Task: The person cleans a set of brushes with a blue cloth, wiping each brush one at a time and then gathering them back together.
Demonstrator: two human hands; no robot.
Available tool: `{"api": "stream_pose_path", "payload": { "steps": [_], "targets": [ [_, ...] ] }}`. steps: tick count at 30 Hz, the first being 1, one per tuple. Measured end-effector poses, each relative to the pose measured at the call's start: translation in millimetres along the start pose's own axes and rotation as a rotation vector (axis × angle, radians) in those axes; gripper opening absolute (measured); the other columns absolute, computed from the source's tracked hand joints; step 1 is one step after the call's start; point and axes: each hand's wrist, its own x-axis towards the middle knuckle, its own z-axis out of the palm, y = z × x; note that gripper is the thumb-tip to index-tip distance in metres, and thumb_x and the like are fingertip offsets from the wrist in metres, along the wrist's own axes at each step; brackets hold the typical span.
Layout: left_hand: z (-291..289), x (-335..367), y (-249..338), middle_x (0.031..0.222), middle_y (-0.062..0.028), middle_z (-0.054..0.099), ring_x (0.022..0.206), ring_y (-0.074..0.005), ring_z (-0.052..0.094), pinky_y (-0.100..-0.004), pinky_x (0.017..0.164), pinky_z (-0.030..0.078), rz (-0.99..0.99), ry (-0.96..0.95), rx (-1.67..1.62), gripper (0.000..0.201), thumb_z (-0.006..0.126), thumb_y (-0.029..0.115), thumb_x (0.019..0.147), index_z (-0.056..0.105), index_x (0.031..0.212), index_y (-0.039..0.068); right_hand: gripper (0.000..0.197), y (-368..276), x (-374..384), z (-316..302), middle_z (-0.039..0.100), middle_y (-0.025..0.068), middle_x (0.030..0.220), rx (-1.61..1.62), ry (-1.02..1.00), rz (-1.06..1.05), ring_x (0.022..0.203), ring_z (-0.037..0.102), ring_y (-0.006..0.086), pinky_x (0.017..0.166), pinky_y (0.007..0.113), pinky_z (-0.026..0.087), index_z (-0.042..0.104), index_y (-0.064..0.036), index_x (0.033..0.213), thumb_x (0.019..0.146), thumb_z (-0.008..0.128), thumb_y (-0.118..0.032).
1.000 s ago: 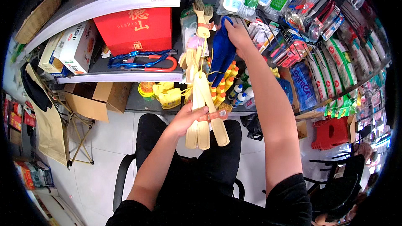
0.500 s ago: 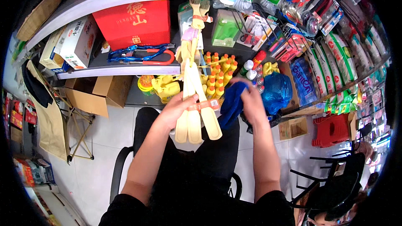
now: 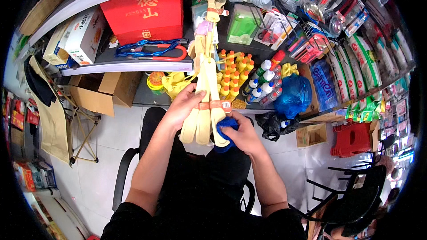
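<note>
In front of me hangs a bunch of pale yellow, long, flat-handled tools, their rounded ends down and an orange label band round them. My left hand grips the bunch from the left, thumb across the front. My right hand has a blue cloth closed round the lower end of the rightmost handle, which stands a little apart from the others. Above the handles, smaller brushes with bristles up hang on the same line. Part of the cloth is hidden behind the handle and my fingers.
Behind the handles stand yellow bottles and spray cans. A blue plastic bag lies right of them. On the left are a shelf edge, an open cardboard box and a folding chair. A red stool stands far right.
My right hand has come left and down with the blue cloth, from beside the bunch onto the rightmost handle's end. My left hand keeps its grip, and the handles have shifted slightly left.
</note>
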Motion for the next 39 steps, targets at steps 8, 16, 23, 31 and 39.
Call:
{"api": "stream_pose_path", "payload": {
  "steps": [8, 16, 23, 31, 39],
  "targets": [
    [-24.8, 24.8, -26.5, 0.094, -0.0036, 0.063, 0.082, -0.0073, 0.058, -0.0235, 0.074, 0.047, 0.176, 0.004, 0.269, 0.019, 0.052, 0.009, 0.092, 0.052, 0.109, 0.000, 0.036, -2.6, -1.7, 14.1, 0.060, 0.0030, 0.095, 0.126, 0.060, 0.049, 0.084, 0.055, 0.0079, 0.077, 0.023, 0.046, 0.052, 0.0007, 0.115, 0.080, 0.061, -0.003],
    [-19.7, 27.0, -37.8, 0.074, -0.0002, 0.055, 0.067, -0.0064, 0.048, -0.0208, 0.061, 0.040, 0.482, 0.214, 0.627, 0.019, 0.052, 0.014, 0.093, 0.056, 0.101, -0.002, 0.030, -12.6, 0.3, 18.3, 0.060, 0.0031, 0.094, 0.250, 0.110, 0.100, 0.082, 0.057, 0.0078, 0.073, 0.023, 0.048, 0.053, 0.0005, 0.112, 0.083, 0.060, -0.003],
    [26.0, -64.7, -15.7, 0.076, -0.0017, 0.055, 0.066, -0.0087, 0.054, -0.0225, 0.058, 0.043, 0.163, 0.003, 0.233, 0.026, 0.048, 0.029, 0.096, 0.050, 0.095, 0.003, 0.028, -17.1, 1.8, 25.2, 0.059, 0.0025, 0.092, 0.237, 0.122, 0.063, 0.080, 0.056, 0.0073, 0.073, 0.023, 0.047, 0.053, 0.0006, 0.110, 0.084, 0.060, -0.005],
    [42.2, -90.1, 1.1, 0.069, -0.0005, 0.053, 0.059, -0.0059, 0.050, -0.0229, 0.053, 0.042, 0.292, 0.175, 0.927, 0.017, 0.057, 0.017, 0.090, 0.051, 0.092, 0.001, 0.023, -22.3, 0.8, 31.8, 0.059, 0.0016, 0.087, 0.183, 0.176, 0.004, 0.077, 0.054, 0.0065, 0.070, 0.023, 0.045, 0.055, -0.0001, 0.105, 0.084, 0.060, -0.007],
    [37.8, -94.5, -6.3, 0.068, 0.0024, 0.056, 0.059, -0.0032, 0.049, -0.0208, 0.052, 0.040, 0.013, -0.040, 0.369, 0.027, 0.054, 0.024, 0.094, 0.059, 0.086, -0.001, 0.017, -10.8, 0.4, 35.3, 0.059, 0.0015, 0.084, 0.266, 0.243, 0.022, 0.072, 0.054, 0.0067, 0.066, 0.023, 0.046, 0.056, -0.0004, 0.102, 0.088, 0.056, -0.010]
  ]
}}
